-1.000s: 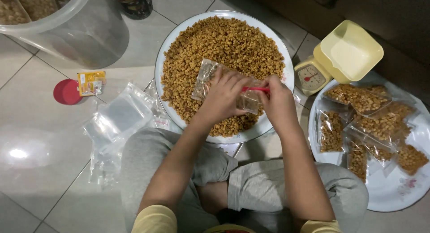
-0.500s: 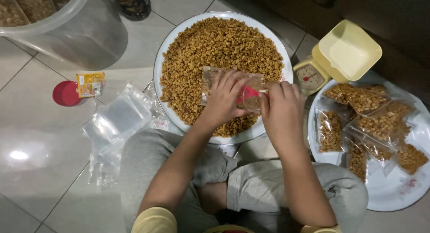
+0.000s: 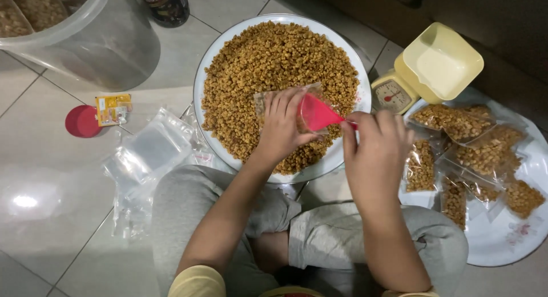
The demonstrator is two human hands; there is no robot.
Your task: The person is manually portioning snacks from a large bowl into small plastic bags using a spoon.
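Observation:
My left hand [image 3: 282, 124] holds a small clear plastic bag [image 3: 268, 101] open over a big round white tray [image 3: 354, 68] heaped with golden-brown fried snack pieces. My right hand [image 3: 374, 154] grips the handle of a red scoop [image 3: 317, 113], whose bowl is tipped into the bag's mouth under my left fingers. The bag's contents are partly hidden by my hand. I sit cross-legged in grey shorts right behind the tray.
A yellow kitchen scale [image 3: 425, 71] stands right of the tray. A second white tray [image 3: 502, 240] on the right holds several filled bags. Empty clear bags [image 3: 145, 160] lie on the tiled floor at left, near a red lid [image 3: 80, 121], a yellow sachet [image 3: 113, 108] and a large clear tub [image 3: 85, 34].
My right hand has drawn back to the right and the red scoop, earlier hidden under my hands, now shows tipped into the bag. My left hand stays on the bag.

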